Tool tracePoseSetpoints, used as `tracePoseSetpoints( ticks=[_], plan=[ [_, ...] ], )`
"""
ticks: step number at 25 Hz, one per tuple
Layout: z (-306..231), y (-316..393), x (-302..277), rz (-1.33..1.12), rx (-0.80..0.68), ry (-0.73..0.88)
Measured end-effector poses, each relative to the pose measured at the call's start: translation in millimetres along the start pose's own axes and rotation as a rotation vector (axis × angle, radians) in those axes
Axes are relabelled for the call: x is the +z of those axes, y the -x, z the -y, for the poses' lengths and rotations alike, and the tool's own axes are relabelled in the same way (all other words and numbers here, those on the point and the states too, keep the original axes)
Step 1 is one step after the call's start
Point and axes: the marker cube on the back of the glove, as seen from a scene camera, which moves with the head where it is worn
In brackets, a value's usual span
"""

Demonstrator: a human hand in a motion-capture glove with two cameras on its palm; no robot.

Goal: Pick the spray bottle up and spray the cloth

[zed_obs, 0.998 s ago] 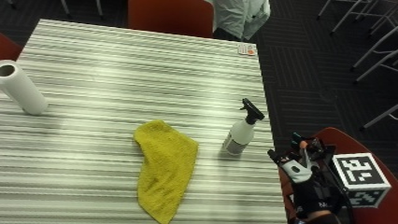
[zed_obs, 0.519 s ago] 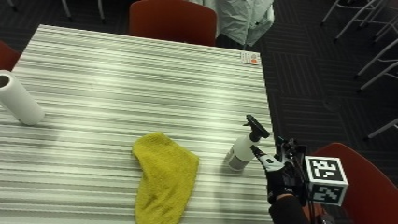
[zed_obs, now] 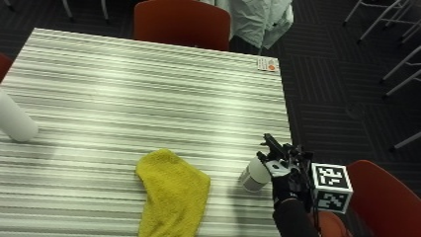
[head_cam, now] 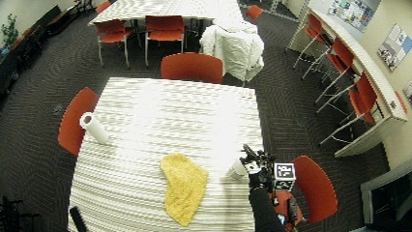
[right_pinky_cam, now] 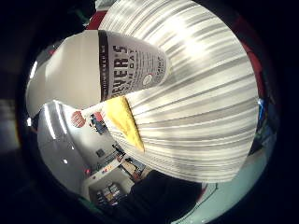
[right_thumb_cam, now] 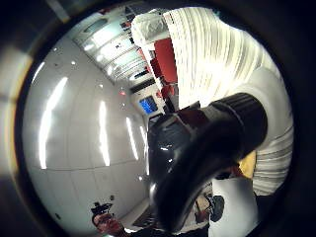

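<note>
In the lower right of the outside view, the gloved right hand [zed_obs: 284, 170] is at the spray bottle [zed_obs: 253, 175], which stands upright near the right edge of the striped bench [zed_obs: 145, 94]. The hand sits against the bottle's neck and black trigger head [zed_obs: 271, 144], but whether the grip is clamped round the bottle or only touching it cannot be told. The little finger side palm view shows the bottle's white labelled body [right_pinky_cam: 117, 65] very close to the palm, with the yellow cloth [right_pinky_cam: 124, 121] lying on the bench beyond it. The thumb side palm view is largely filled by the black trigger head [right_thumb_cam: 197, 163]. In the outside view the yellow cloth [zed_obs: 172, 192] lies crumpled and elongated at lower centre, near the bottle but apart from it. A paper towel roll [zed_obs: 14, 121] stands at the left edge of the frame, well apart. A small card [zed_obs: 266, 63] lies near the bench's upper right corner, and a red chair [zed_obs: 182, 22] stands at the bench's upper side.
</note>
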Motion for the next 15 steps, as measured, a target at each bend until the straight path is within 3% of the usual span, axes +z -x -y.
tracePoseSetpoints(
  ticks=[15],
  plan=[
    [6,12,17,0.057,-0.077,0.017]
  ],
)
